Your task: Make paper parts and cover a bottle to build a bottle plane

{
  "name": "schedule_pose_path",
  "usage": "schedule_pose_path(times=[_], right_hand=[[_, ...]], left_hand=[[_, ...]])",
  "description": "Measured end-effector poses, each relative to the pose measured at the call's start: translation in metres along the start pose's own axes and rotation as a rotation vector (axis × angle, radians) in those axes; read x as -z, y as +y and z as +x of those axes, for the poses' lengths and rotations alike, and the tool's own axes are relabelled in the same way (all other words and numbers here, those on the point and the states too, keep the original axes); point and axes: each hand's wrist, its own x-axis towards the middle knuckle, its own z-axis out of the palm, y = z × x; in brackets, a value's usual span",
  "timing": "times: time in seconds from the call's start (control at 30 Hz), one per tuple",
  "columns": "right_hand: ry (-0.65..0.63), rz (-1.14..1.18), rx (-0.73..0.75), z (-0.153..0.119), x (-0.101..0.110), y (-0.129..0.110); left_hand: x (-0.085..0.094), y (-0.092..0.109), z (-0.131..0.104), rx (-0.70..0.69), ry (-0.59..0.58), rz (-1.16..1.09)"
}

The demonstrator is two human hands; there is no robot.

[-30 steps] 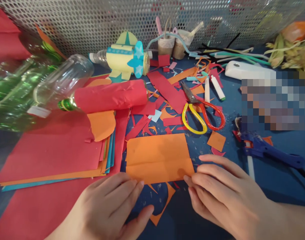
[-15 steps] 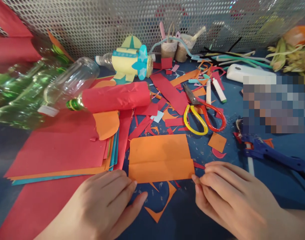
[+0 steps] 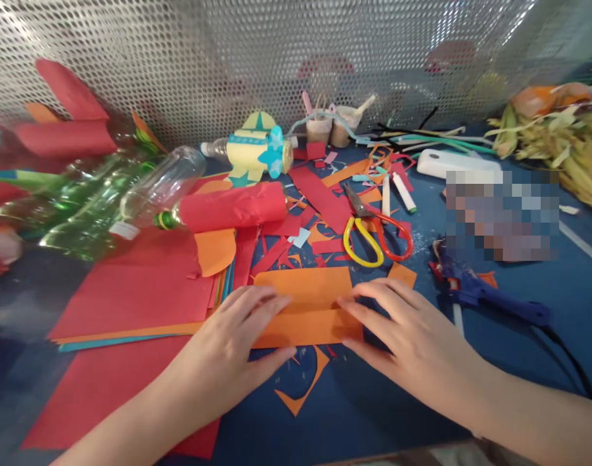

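Between left hand [image 3: 247,333] and right hand [image 3: 395,323]: orange rectangular paper [image 3: 308,328] | left of hands: red-topped rectangular paper stack [image 3: 135,285] | ahead of right hand: red-and-yellow loop-handled metal scissors [image 3: 358,206] | right of hands: blue plastic glue gun [image 3: 497,301]

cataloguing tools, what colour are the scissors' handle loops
One yellow loop, one red loop; clearest in the head view.
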Motion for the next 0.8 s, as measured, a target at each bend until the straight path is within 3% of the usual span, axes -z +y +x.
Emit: schedule_pose_path(times=[0.17,0.33,0.43,0.63,0.8], right_hand=[[-0.055,0.13,-0.034,-0.001,-0.004,0.0],[-0.046,0.224,-0.046,-0.004,-0.007,-0.003],[-0.042,0.266,-0.041,-0.003,-0.008,-0.002],[0.019,0.507,-0.174,0.003,-0.001,0.003],[0.146,0.97,-0.388,0.011,0.007,0.011]], left_hand=[[0.004,0.01,0.016,-0.059,-0.099,0.017],[0.003,0.01,0.026,-0.125,-0.115,-0.007],[0.003,0.011,0.033,-0.099,-0.176,-0.087],[0.015,0.011,0.052,0.005,-0.381,-0.422],[0.017,0.009,0.053,0.324,-0.249,-1.064]])
